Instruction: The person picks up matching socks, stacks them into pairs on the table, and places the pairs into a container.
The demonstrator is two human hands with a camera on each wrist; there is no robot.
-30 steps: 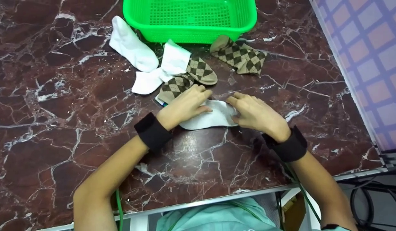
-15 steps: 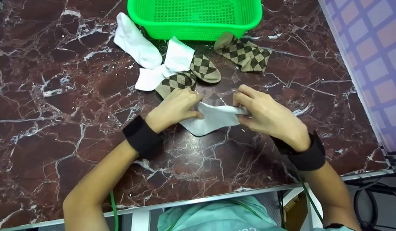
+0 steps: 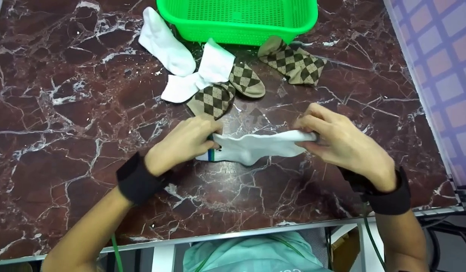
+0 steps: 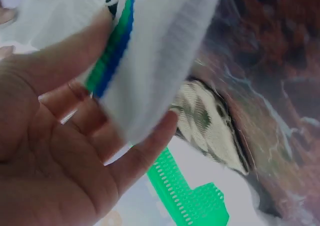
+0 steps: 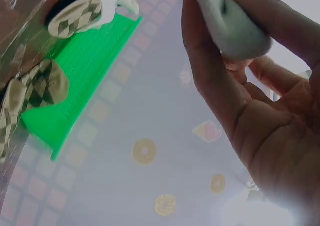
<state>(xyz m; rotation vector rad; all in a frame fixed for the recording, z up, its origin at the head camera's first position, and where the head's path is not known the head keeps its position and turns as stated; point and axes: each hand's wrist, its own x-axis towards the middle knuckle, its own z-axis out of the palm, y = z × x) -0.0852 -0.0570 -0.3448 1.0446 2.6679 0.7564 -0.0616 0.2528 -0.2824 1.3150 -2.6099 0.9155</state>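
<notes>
A white sock [image 3: 255, 149] with a green and blue stripe at its cuff is stretched between both hands, low over the table. My left hand [image 3: 185, 139] pinches the striped cuff end; the left wrist view shows the thumb over the stripe [image 4: 112, 51] and the fingers behind the fabric. At the other end, my right hand [image 3: 335, 139] pinches the toe [image 5: 240, 31] between thumb and fingers. Just beyond the left hand lies a brown argyle sock [image 3: 214, 100], with another argyle sock part [image 3: 248, 80] beside it.
A green plastic basket [image 3: 236, 34] stands at the far side of the marble-patterned table [image 3: 85, 189]. Near it lie a white sock [image 3: 166, 45], a folded white sock [image 3: 216, 62] and an argyle sock [image 3: 293, 64]. A checkered panel [image 3: 437, 75] borders the right side.
My hands have moved apart, left hand toward the left and right hand toward the right. The white sock has gone from bunched to drawn out lengthwise, its striped cuff now showing.
</notes>
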